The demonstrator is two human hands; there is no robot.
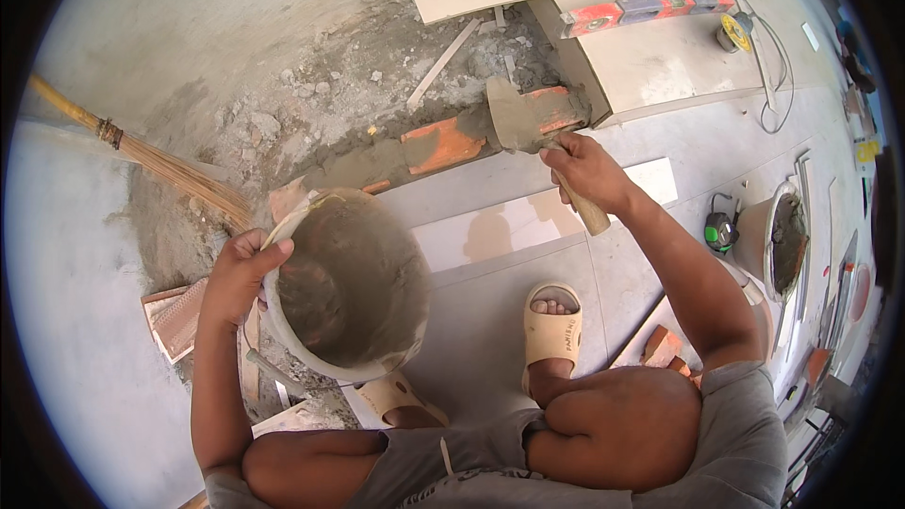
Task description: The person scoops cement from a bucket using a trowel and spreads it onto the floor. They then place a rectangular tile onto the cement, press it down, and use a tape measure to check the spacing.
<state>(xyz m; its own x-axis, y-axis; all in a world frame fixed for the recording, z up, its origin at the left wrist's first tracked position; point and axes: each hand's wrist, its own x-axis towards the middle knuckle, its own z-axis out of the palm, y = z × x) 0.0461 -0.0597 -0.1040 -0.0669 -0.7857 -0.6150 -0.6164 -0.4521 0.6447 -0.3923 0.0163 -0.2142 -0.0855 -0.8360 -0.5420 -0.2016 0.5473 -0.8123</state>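
My left hand (pixel 247 273) is closed on the rim of a bucket (pixel 415 259), thumb over the edge. Tilted towards me, the bucket shows grey wet mortar (pixel 353 297) coating its inside. My right hand (pixel 586 172) grips the wooden handle of a trowel (pixel 512 118). The trowel's mortar-smeared blade points away from me, over a low row of orange bricks (pixel 443 143). Grey mortar partly covers those bricks. A long pale tile strip (pixel 509 231) lies on the floor between the brick row and my feet.
Rubble (pixel 302 85) fills the space behind the bricks. A straw broom (pixel 174 170) leans at left. On the tiled step (pixel 660 71) lie a red spirit level (pixel 650 9) and a yellow disc tool (pixel 733 33). At right are a tape measure (pixel 721 231), another bucket (pixel 790 236) and broken bricks (pixel 663 347).
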